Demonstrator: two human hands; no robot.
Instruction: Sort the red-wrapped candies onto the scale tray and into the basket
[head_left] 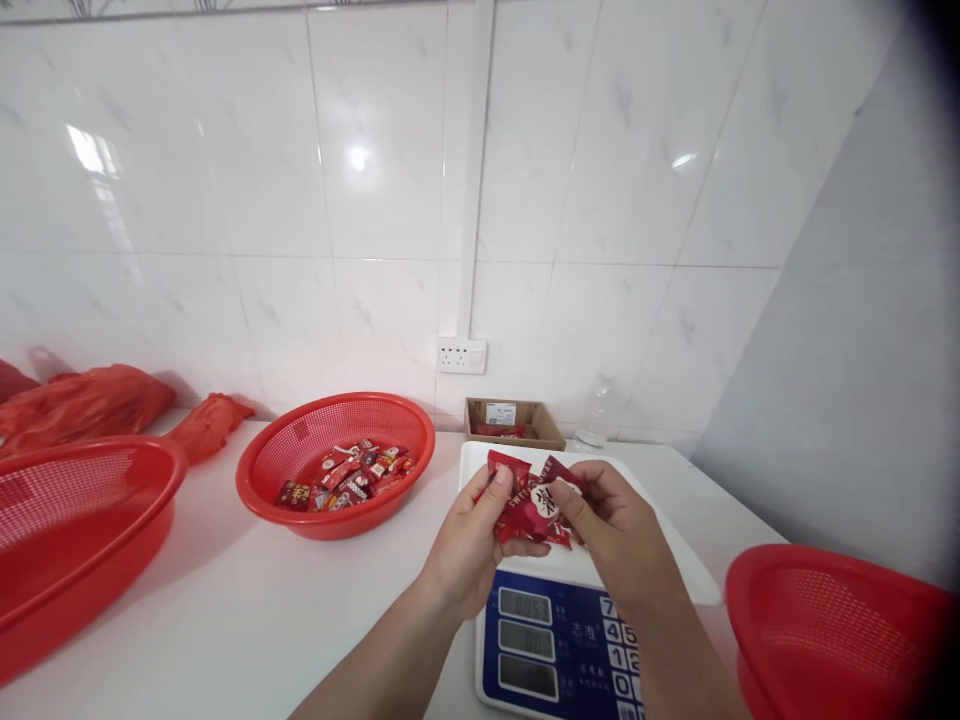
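Note:
Above the white pan of a digital scale, both my hands are closed on small red snack packets. My left hand pinches a bright red packet under its thumb, its other fingers curled beneath. My right hand grips a dark red packet with a white round label and printed lettering. The packets overlap, so I cannot tell how many there are. The scale's display digits are too faint to read, and my right forearm covers part of its keypad.
Left of the scale, a red plastic basket holds several wrapped snacks. Other red baskets stand at far left and right. Red plastic bags, a cardboard box with red packets and a clear bottle line the wall.

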